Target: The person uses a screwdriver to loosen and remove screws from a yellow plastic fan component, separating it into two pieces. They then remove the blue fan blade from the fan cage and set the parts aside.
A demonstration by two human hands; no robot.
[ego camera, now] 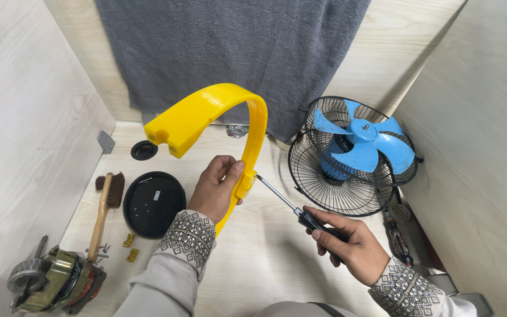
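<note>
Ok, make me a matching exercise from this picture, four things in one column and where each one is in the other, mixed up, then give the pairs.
Things:
1. yellow curved bracket
2. screwdriver
3. wooden brush
4. blue fan blade

Places:
A. lying on the table beside the black round plate
B. sitting among the black wire grilles at the right
C. held up by the left hand
D. gripped in the right hand, tip against the bracket

Pairs: 1-C, 2-D, 3-A, 4-B
</note>
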